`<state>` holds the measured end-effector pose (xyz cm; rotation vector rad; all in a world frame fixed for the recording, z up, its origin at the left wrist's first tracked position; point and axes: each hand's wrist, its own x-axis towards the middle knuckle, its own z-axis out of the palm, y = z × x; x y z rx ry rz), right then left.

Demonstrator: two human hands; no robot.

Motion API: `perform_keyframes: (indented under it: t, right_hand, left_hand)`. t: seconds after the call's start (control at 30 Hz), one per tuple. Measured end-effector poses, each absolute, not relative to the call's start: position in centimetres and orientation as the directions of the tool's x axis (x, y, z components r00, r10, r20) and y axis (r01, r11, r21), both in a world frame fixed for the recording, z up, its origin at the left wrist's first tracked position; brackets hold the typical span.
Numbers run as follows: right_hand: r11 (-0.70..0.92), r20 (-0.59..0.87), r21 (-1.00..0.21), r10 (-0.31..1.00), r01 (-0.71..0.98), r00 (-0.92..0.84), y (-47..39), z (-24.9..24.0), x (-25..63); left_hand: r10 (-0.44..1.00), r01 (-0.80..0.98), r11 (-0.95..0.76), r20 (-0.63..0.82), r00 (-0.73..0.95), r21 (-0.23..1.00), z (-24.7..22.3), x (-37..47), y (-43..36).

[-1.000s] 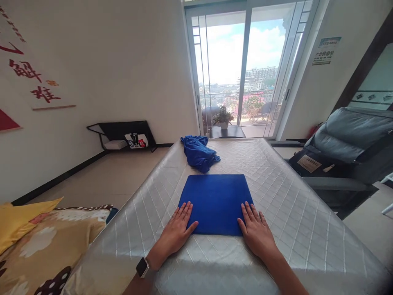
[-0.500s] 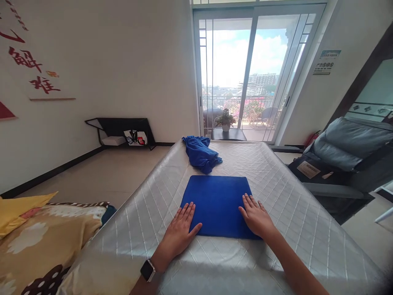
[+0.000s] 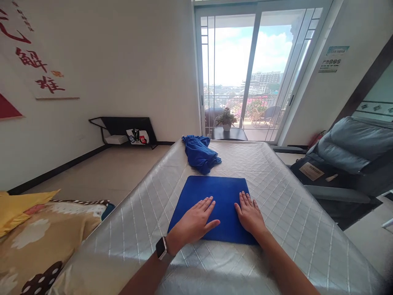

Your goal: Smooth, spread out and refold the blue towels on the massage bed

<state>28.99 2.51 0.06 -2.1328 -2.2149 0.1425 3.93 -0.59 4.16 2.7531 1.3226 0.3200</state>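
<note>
A flat blue folded cloth (image 3: 196, 192) lies on the silvery quilted table cover (image 3: 147, 217) in front of me. My left hand (image 3: 196, 219) rests over its left-middle part, fingers stretched forward and thumb apart. Along the cloth's right edge lies my right hand (image 3: 249, 213), palm down with fingers extended. Neither hand grips anything. Just beyond the far edge of the folded cloth sits a crumpled blue cloth (image 3: 201, 153), out of reach of both hands. A smartwatch (image 3: 161, 248) is on my left wrist.
Patterned cushions (image 3: 55, 229) lie at the lower left. To the right stands a dark grey recliner (image 3: 346, 164) with items on its seat. Past the far table edge, a potted plant (image 3: 226, 119) stands before a sliding glass door. A black rack (image 3: 125, 127) is by the left wall.
My left hand has moved right, from the cloth's left edge onto its surface. My right hand has shifted slightly left. The folded cloth's near left corner now reaches further left.
</note>
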Motion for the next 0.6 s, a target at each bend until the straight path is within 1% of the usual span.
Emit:
perform_keyframes:
  t: [0.07, 0.13, 0.2, 0.27, 0.4, 0.6]
  right_hand:
    - [0.050, -0.014, -0.094, 0.999, 0.994, -0.051, 2.5, 0.0, 29.1]
    - [0.075, -0.008, -0.070, 0.997, 0.995, -0.076, 2.4, -0.1, 29.3]
    - [0.103, -0.004, -0.053, 0.995, 0.993, -0.103, 2.3, -0.1, 29.4]
    - [0.117, -0.001, -0.056, 0.993, 0.992, -0.117, 2.2, -0.1, 29.4]
    - [0.075, 0.005, -0.096, 0.997, 0.992, -0.075, 2.2, 0.1, 29.2]
    - [0.054, -0.003, -0.115, 0.998, 0.992, -0.055, 2.2, 0.4, 29.0]
  left_hand:
    - [0.694, 0.676, -0.720, 0.171, 0.699, 0.158, 4.8, 7.9, 0.7]
    - [0.655, 0.634, -0.755, 0.218, 0.724, 0.166, 4.4, 11.3, 1.9]
    - [0.664, 0.640, -0.747, 0.264, 0.699, 0.181, 3.1, 13.5, 2.8]
    - [0.696, 0.670, -0.716, 0.278, 0.662, 0.196, 1.5, 14.3, 3.5]
    - [0.748, 0.728, -0.661, 0.236, 0.620, 0.182, -0.3, 12.8, 4.1]
    - [0.831, 0.819, -0.553, 0.174, 0.528, 0.157, 0.0, 7.9, 4.6]
